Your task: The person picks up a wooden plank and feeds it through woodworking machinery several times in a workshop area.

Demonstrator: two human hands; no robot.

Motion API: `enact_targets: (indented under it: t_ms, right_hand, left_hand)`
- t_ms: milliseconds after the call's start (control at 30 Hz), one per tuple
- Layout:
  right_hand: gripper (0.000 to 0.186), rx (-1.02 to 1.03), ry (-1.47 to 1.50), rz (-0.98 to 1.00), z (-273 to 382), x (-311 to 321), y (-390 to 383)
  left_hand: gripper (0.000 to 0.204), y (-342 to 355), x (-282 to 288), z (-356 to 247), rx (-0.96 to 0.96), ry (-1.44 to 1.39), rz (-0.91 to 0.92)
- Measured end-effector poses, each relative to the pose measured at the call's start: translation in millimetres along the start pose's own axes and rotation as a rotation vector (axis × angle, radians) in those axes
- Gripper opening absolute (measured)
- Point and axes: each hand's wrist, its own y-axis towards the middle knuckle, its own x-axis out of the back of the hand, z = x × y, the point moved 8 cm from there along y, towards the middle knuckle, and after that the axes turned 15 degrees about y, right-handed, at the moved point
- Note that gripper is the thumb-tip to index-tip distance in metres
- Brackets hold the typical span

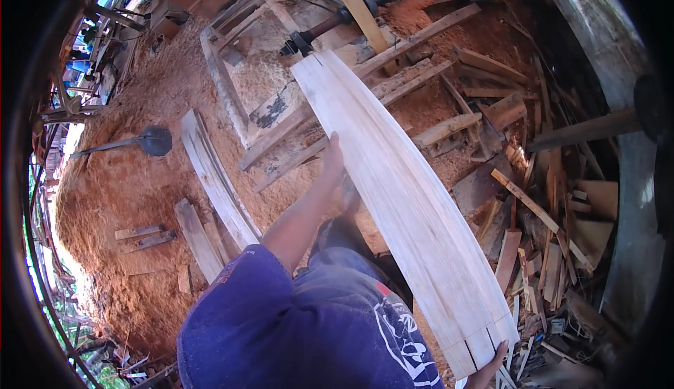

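A long, wide, pale wooden plank [400, 199] slants across my front, its far end up by a wooden frame and its near end at my right side. Dark cracks split the wood at the near end. My left hand [335, 156] grips the left edge towards the far end, its fingers partly hidden under the board. At the near end, my right hand [489, 369] is closed on the corner, only part of it showing. Just beyond the far end lies a dark metal shaft [326, 25] with thicker collars.
Sawdust covers the ground. Planks [219, 178] lie to the left, near a dark round-headed tool [156, 140] with a long handle. Ahead stands a low wooden frame [228, 94]. A heap of offcuts [544, 248] fills the right side beside a pale upright post [635, 213].
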Motion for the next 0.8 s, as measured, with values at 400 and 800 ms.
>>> enact_targets:
  t_ms: [400,800]
  right_hand:
    - [0.083,0.005,0.034,0.021,-1.4,-24.7,-21.7]
    - [0.084,-0.055,0.003,0.064,2.8,-32.8,-21.6]
  left_hand:
    - [0.069,3.1,0.0,-7.3,0.028,-0.08,0.03]
    - [0.071,9.4,7.5,-9.1,0.075,-0.066,0.074]
